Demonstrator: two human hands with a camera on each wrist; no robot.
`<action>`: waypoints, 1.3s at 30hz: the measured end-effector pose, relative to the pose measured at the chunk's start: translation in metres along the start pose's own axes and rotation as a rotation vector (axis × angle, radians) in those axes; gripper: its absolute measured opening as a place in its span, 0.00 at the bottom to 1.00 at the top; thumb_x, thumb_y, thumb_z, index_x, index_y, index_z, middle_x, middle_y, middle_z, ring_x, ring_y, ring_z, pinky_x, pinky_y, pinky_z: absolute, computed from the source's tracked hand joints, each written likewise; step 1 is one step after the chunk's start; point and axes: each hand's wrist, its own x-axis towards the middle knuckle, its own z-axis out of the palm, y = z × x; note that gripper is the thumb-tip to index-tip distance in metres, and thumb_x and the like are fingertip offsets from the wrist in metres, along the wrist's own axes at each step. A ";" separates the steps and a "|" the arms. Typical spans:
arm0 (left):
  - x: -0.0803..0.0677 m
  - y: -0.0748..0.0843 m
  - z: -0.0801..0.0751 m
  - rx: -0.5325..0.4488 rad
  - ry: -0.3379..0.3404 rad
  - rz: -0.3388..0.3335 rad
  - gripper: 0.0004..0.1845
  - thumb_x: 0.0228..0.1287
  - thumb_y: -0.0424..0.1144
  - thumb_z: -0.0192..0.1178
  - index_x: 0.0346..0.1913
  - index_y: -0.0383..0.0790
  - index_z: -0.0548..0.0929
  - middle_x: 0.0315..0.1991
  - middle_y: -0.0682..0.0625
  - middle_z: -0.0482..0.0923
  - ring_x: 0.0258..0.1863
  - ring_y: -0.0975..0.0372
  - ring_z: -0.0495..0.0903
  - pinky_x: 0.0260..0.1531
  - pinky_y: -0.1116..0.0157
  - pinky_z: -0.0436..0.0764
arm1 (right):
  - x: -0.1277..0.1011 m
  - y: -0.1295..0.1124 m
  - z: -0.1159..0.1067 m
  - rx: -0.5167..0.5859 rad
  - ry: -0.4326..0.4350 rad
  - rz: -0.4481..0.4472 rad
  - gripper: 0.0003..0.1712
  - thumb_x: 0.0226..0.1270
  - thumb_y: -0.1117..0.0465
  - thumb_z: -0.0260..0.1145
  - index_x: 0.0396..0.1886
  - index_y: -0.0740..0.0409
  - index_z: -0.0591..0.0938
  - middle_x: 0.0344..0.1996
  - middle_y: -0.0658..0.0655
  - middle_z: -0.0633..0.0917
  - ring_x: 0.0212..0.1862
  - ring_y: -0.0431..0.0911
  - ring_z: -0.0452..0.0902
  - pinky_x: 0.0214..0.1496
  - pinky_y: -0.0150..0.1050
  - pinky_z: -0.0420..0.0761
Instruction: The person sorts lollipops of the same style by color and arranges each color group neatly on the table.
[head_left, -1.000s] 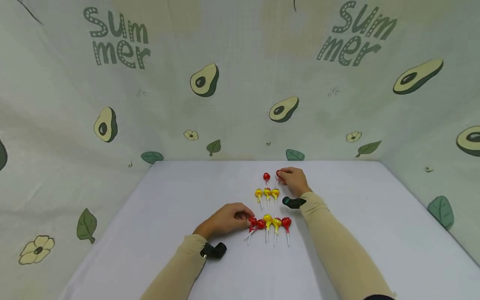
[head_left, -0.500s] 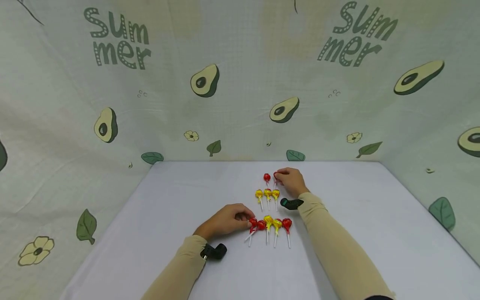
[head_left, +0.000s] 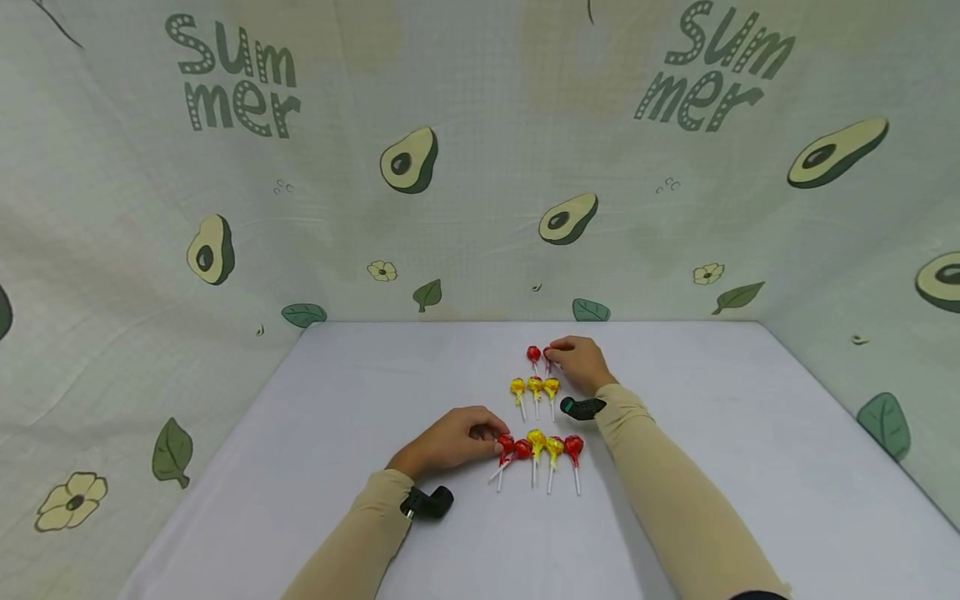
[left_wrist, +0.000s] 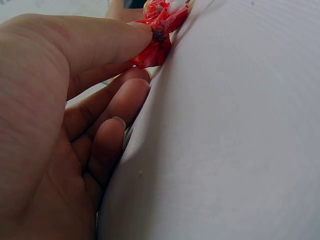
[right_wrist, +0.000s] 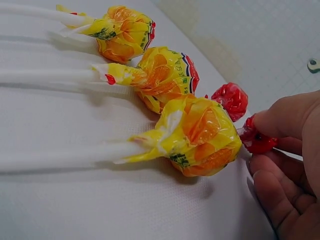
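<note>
In the head view my right hand pinches a red lollipop at the far end of the table, right beside another red lollipop. Three yellow lollipops lie in a row just nearer, sticks toward me. My left hand holds the leftmost red lollipop of the near row between thumb and fingers. Against it lies a red lollipop with its stick slanting left across the other stick. Two yellow lollipops and a red lollipop continue that row to the right.
A white cloth covers the table. Behind it hangs a pale curtain printed with avocados, leaves and lettering. Each wrist carries a small black camera, such as the left wrist camera.
My right hand has shifted slightly left with its red lollipop, bringing it closer to the other red one in the far row. The left hand has stayed in place.
</note>
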 end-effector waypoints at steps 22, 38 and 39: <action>0.000 0.000 -0.001 0.023 0.002 -0.003 0.10 0.67 0.43 0.68 0.50 0.54 0.85 0.36 0.61 0.79 0.36 0.67 0.76 0.38 0.68 0.76 | 0.002 0.000 -0.002 -0.002 -0.018 0.008 0.19 0.75 0.53 0.62 0.56 0.60 0.83 0.53 0.60 0.82 0.50 0.53 0.77 0.54 0.48 0.77; 0.000 -0.001 0.000 0.013 0.007 0.007 0.10 0.67 0.44 0.67 0.49 0.54 0.85 0.36 0.62 0.79 0.35 0.67 0.76 0.38 0.67 0.76 | 0.009 0.014 -0.008 0.076 -0.069 0.034 0.20 0.76 0.52 0.60 0.59 0.57 0.81 0.56 0.59 0.81 0.51 0.54 0.77 0.58 0.48 0.76; -0.001 0.000 0.000 0.013 0.007 0.007 0.10 0.67 0.43 0.67 0.49 0.54 0.85 0.36 0.61 0.79 0.35 0.67 0.76 0.38 0.67 0.76 | 0.009 0.015 -0.008 0.076 -0.074 0.034 0.19 0.76 0.52 0.60 0.59 0.57 0.81 0.56 0.59 0.81 0.51 0.53 0.77 0.58 0.48 0.76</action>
